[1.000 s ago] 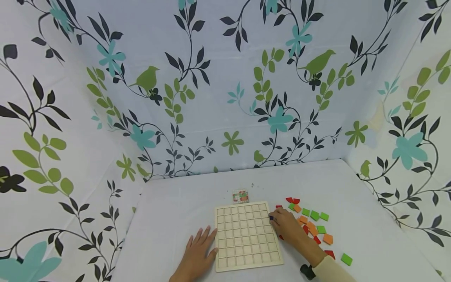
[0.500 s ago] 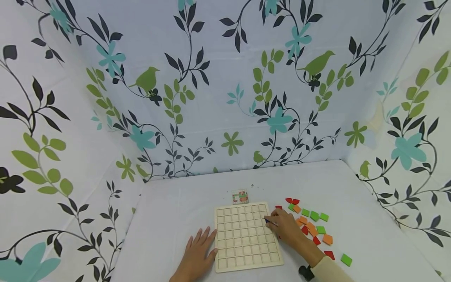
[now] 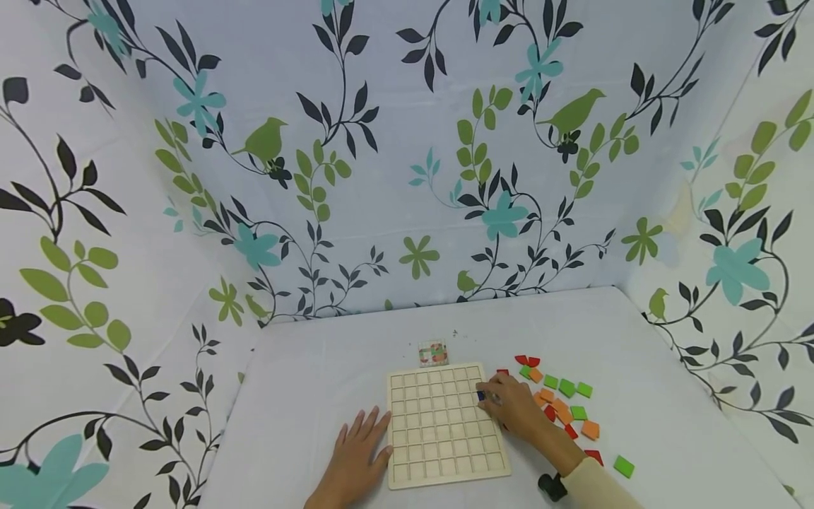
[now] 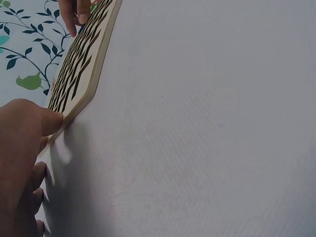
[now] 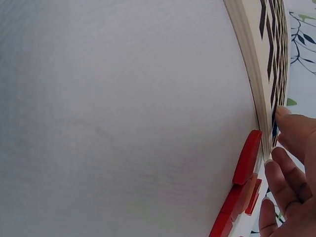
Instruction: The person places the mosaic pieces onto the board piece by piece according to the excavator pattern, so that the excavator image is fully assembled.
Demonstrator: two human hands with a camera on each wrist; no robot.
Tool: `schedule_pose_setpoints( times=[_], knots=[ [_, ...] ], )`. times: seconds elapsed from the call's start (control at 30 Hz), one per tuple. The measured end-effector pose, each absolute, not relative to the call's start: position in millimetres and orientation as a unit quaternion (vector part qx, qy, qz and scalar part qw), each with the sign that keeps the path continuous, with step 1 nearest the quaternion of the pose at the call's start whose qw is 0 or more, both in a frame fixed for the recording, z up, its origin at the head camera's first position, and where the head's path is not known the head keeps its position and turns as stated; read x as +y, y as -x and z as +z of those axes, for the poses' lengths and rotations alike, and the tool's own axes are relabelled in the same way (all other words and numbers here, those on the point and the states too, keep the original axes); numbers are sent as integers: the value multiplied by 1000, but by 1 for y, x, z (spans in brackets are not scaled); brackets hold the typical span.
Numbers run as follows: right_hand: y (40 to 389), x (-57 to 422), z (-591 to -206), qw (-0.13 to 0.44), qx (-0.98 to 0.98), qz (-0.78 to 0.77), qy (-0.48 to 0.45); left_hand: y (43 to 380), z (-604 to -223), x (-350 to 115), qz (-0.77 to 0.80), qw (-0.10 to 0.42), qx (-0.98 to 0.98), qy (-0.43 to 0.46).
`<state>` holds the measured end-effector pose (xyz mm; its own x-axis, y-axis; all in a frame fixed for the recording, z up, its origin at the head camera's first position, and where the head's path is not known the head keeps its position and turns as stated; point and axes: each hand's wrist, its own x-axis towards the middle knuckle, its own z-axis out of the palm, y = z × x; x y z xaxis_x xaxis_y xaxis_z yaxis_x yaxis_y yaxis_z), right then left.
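Observation:
A wooden board (image 3: 439,426) with a grid of square cells lies on the white table. My left hand (image 3: 357,452) rests beside its left edge with fingers spread; in the left wrist view, the thumb of that hand (image 4: 22,148) touches the rim. At the board's right side, my right hand (image 3: 516,406) pinches a small dark blue piece (image 3: 480,396) over the rightmost column. Only a sliver of the blue piece (image 5: 275,129) shows near the thumb in the right wrist view. Whether it sits inside a cell I cannot tell.
Several red, green and orange pieces (image 3: 562,410) lie scattered right of the board, some partly under the right arm. A small colored pattern card (image 3: 434,353) lies beyond the board's far edge. Patterned cloth walls (image 3: 407,177) stand behind and at the sides.
My right hand has moved slightly left, bringing the blue piece from the board's right rim to over its rightmost column. My left hand has stayed in place.

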<state>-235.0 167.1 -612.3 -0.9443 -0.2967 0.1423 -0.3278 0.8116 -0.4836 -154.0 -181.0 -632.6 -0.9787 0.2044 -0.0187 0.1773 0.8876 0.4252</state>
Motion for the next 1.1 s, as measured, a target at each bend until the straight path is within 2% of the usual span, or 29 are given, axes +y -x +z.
schedule_pose_setpoints(
  times=[0.4,0.73,0.9,1.1],
  knots=[
    [234,166,-613,62,-954,241,-169,152,-628,-180,225,27,968,-104],
    [235,168,-610,38,-956,231,-178,152,-630,-181,218,23,970,-104],
    [238,176,-609,49,-952,235,-191,152,-631,-181,223,23,969,-104],
    [256,191,-607,40,-955,264,-125,153,-630,-181,218,23,971,-100]
  ],
)
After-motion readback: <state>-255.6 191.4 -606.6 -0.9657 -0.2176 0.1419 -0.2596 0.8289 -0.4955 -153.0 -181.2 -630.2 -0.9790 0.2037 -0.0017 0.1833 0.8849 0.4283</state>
